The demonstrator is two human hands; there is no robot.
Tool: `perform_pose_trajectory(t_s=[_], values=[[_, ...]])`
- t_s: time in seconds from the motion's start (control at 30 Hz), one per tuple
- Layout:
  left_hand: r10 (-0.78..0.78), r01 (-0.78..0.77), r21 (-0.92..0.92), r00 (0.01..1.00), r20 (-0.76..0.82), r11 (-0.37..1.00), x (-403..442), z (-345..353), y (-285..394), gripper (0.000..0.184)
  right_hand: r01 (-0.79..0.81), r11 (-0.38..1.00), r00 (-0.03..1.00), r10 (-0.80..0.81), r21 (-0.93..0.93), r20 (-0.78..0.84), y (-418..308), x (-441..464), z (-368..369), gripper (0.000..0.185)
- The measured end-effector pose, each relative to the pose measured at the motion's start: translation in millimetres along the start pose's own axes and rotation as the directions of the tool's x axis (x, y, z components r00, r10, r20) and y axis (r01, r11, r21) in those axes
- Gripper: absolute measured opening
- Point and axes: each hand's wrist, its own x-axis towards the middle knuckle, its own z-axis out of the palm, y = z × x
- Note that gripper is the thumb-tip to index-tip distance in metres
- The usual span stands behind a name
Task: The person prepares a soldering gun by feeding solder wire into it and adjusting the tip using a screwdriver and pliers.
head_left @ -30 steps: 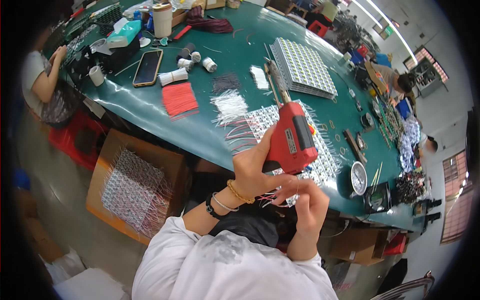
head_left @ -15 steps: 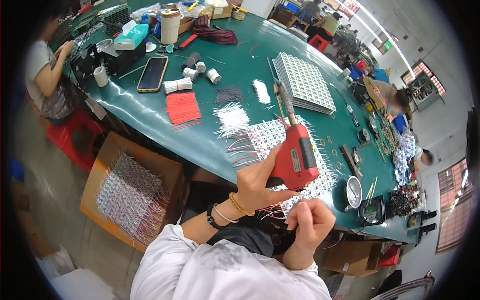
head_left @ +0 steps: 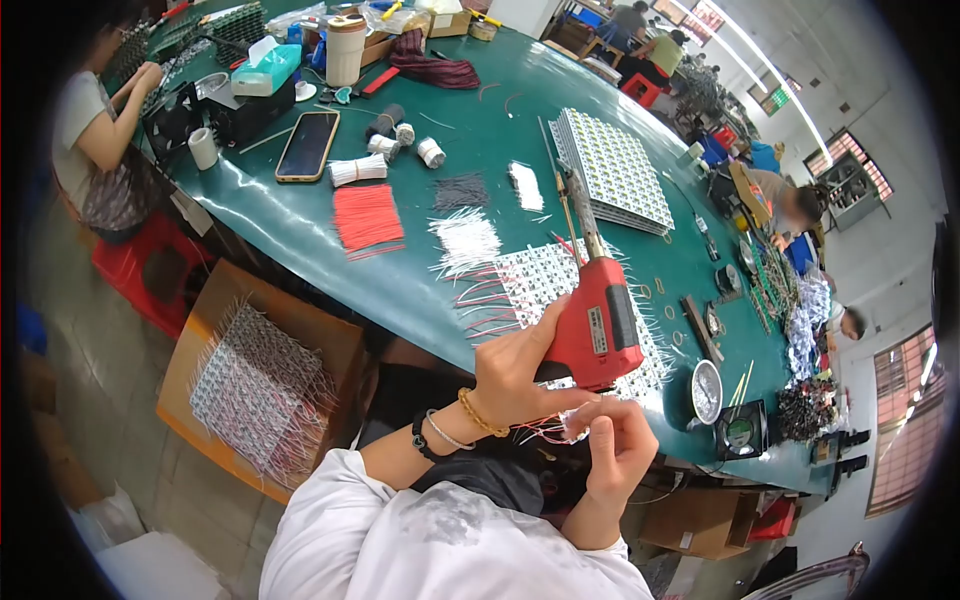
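Note:
My left hand point(head_left: 515, 368) grips a red soldering gun point(head_left: 592, 335) with a black grip, its metal barrel and thin side tube pointing away over the table. Below the gun, my right hand point(head_left: 618, 450) is closed with curled fingers near my left thumb. What those fingers hold, if anything, is too small to make out. Under the gun lies a white panel of small circuit boards point(head_left: 525, 282), with red and white wires sticking out at its edges. Bundles of red wires point(head_left: 366, 218), white wires point(head_left: 466, 240) and black wires point(head_left: 459, 190) lie beyond it.
On the green table point(head_left: 400, 285) are a stack of board panels point(head_left: 615, 170), a phone point(head_left: 307, 147), a metal bowl point(head_left: 706, 392) and a small fan point(head_left: 742, 432). A cardboard box point(head_left: 180, 385) with wired panels stands at lower left. Other people sit around the table.
My right hand has shifted slightly left and up, its fingers closer to my left thumb. The soldering gun has moved down a little, still in my left hand.

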Motion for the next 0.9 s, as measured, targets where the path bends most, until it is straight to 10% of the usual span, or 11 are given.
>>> perform_pose_trajectory(t_s=[0.9], values=[[0.049,-0.052,0.076,0.998,0.038,0.996,-7.5,5.8,4.8,0.089,0.046,0.996,0.99,-0.056,-0.078,-0.133,-0.9,-9.7,0.1,0.007]])
